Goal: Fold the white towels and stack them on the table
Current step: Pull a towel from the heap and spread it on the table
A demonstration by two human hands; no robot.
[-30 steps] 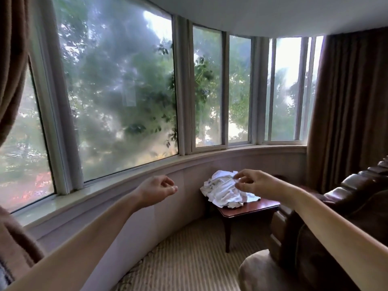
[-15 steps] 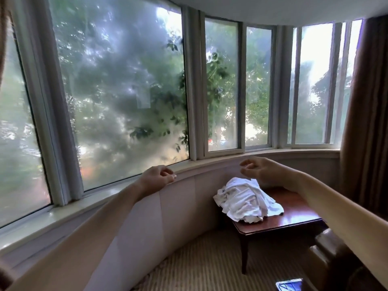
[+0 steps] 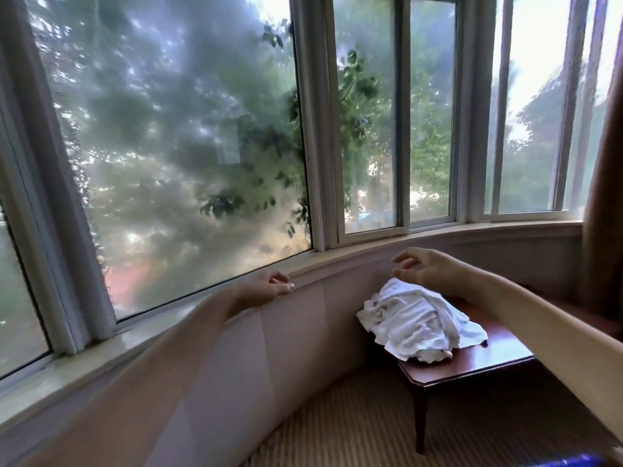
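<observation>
A second ago the right hand (image 3: pixel 428 268) showed in front of the heap of white towels (image 3: pixel 418 323). Now it hangs over the heap's far top edge, and the brown armchair has slid out of sight as the person drew nearer.

From the head camera, both bare arms reach forward. The right hand's fingers are bent downward and spread, with the thumb apart from them, gripping nothing. The lowest fingertips sit right at the top fold of the towels, and I cannot tell whether they touch it. The left hand (image 3: pixel 269 287) is loosely curled and holds nothing, off to the left of the heap in front of the window sill (image 3: pixel 354 256).

The towels lie crumpled and unfolded on the dark wooden bench (image 3: pixel 478 362), toward its window-side corner. A small dark label (image 3: pixel 374 303) shows on the nearest one. Striped carpet (image 3: pixel 337 419) runs under the bench, and a brown curtain (image 3: pixel 606 197) hangs at the right.
</observation>
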